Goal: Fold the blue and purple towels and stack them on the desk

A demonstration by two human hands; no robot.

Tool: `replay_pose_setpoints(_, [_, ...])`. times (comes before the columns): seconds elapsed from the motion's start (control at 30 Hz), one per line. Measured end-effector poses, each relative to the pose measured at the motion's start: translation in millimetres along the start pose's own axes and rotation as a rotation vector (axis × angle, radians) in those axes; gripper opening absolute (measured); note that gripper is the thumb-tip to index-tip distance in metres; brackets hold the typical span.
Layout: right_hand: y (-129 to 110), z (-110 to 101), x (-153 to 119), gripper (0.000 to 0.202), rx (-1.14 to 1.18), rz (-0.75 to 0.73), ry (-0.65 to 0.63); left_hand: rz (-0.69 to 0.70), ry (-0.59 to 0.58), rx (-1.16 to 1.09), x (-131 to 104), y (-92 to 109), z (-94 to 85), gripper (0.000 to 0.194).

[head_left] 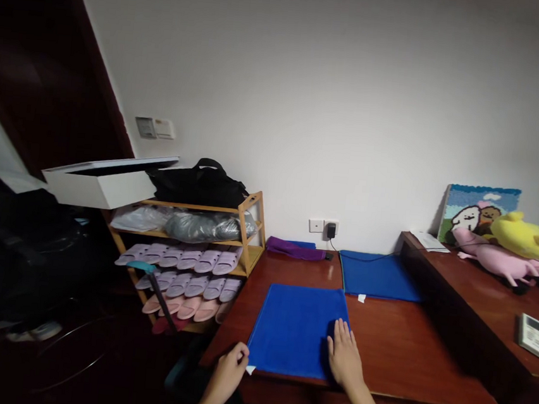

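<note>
A blue cloth (pixel 297 332) lies spread flat in a near-square on the reddish-brown table (pixel 399 341), with a small white tag at its near left corner. At that corner, my left hand (pixel 228 369) is closed, thumb and fingers pinching the cloth's edge. My right hand (pixel 345 355) rests open on the cloth's right edge, fingers stretched forward. Further back lies another blue cloth (pixel 379 277), also with a white tag. Near the wall is a folded purple cloth (pixel 293 249) with some blue cloth behind it.
Left of the table stands a wooden rack (pixel 252 226) of slippers, with a black bag (pixel 199 182) and a white box (pixel 104 186) on top. A charger (pixel 331 231) is plugged into the wall. Plush toys (pixel 497 256) and a white remote-like device (pixel 537 337) lie on the raised right surface.
</note>
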State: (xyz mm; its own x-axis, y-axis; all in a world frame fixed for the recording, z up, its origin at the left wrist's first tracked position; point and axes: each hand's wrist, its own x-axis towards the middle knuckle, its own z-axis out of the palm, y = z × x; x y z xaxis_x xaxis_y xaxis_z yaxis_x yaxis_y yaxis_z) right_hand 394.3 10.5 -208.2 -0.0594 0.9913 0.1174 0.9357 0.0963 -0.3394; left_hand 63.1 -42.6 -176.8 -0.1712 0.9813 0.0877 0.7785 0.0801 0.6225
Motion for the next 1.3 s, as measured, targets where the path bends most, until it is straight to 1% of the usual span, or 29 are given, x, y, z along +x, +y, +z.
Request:
replay_pose_setpoints(0.07, [-4.4,0.3,10.7,0.068,-0.004,0.016,-0.017,0.015,0.001,0.027,-2.2,-0.7,1.1,0.021])
replay_pose_setpoints(0.13, [-5.1,5.9,15.9,0.069,-0.026,0.034,-0.039,0.03,-0.006,0.066,-4.8,-0.6,-0.3,0.023])
replay_pose_setpoints(0.23, [-2.1,16.0,16.5,0.07,-0.046,0.032,-0.046,0.041,-0.064,0.21,-8.7,4.3,-8.9,0.023])
replay_pose_setpoints(0.27, [-1.1,18.1,16.0,0.071,-0.047,0.03,-0.05,0.052,-0.067,0.29,-9.5,8.6,-12.5,0.023])
replay_pose_setpoints(0.33, [-0.3,19.2,15.4,0.071,-0.047,0.03,-0.062,0.102,-0.015,0.444,-9.7,24.2,-16.4,0.026])
replay_pose_setpoints(0.4, [-1.1,17.1,15.4,0.07,-0.056,0.036,-0.079,0.214,0.06,0.504,-7.3,50.2,-9.8,0.031])
replay_pose_setpoints(0.43, [-1.8,15.5,15.6,0.07,-0.064,0.038,-0.088,0.291,0.071,0.492,-5.1,66.5,-0.9,0.033])
replay_pose_setpoints(0.47, [-2.5,13.8,15.7,0.07,-0.074,0.041,-0.096,0.377,0.056,0.457,-2.3,83.9,12.0,0.034])
replay_pose_setpoints(0.53, [-2.9,11.2,15.7,0.069,-0.091,0.041,-0.112,0.557,-0.006,0.383,4.4,118.3,47.4,0.037])
replay_pose_setpoints(0.57, [-2.6,10.6,15.6,0.068,-0.095,0.036,-0.121,0.617,-0.028,0.352,8.0,132.9,67.8,0.04])
replay_pose_setpoints(0.63, [-1.2,10.8,15.3,0.066,-0.097,0.014,-0.139,0.641,-0.061,0.306,14.6,152.8,106.8,0.047])
replay_pose_setpoints(0.67, [-0.3,11.3,15.3,0.065,-0.096,-0.004,-0.147,0.622,-0.084,0.298,17.4,156.8,122.7,0.051])
replay_pose_setpoints(0.7, [0.4,12.0,15.4,0.064,-0.096,-0.021,-0.154,0.596,-0.108,0.3,19.9,156.6,135.0,0.054])
replay_pose_setpoints(0.73, [0.8,12.7,15.7,0.064,-0.096,-0.031,-0.156,0.577,-0.134,0.312,22.2,152.3,143.1,0.056])
replay_pose_setpoints(0.77, [0.8,13.1,16.0,0.065,-0.095,-0.029,-0.152,0.566,-0.154,0.33,24.6,144.1,146.9,0.058])
replay_pose_setpoints(0.8, [0.3,13.2,16.3,0.065,-0.091,-0.017,-0.144,0.56,-0.163,0.354,27.2,132.4,146.5,0.059])
replay_pose_setpoints(0.83, [-0.4,12.9,16.7,0.067,-0.087,0.002,-0.136,0.555,-0.163,0.38,30.0,117.9,142.5,0.06])
replay_pose_setpoints(0.9, [-2.4,11.4,17.0,0.068,-0.077,0.04,-0.122,0.513,-0.133,0.439,36.5,83.4,126.1,0.062])
replay_pose_setpoints(1.0, [-4.4,9.0,16.9,0.069,-0.058,0.055,-0.123,0.368,-0.064,0.52,46.2,29.6,93.4,0.068])
replay_pose_setpoints(1.07, [-4.6,9.0,16.3,0.069,-0.051,0.058,-0.127,0.281,-0.044,0.551,50.3,0.8,76.2,0.071])
replay_pose_setpoints(1.1, [-4.4,9.6,15.9,0.069,-0.05,0.06,-0.127,0.259,-0.039,0.558,51.3,-10.0,70.7,0.072])
replay_pose_setpoints(1.13, [-4.1,10.4,15.4,0.069,-0.052,0.065,-0.129,0.252,-0.031,0.559,51.6,-18.1,67.4,0.073])
replay_pose_setpoints(1.2, [-3.4,11.6,15.5,0.069,-0.062,0.072,-0.135,0.263,-0.009,0.554,50.7,-26.8,66.0,0.074])
replay_pose_setpoints(1.3, [-2.6,8.1,22.0,0.069,-0.089,0.069,-0.182,0.271,0.009,0.555,48.3,-26.8,69.7,0.074])
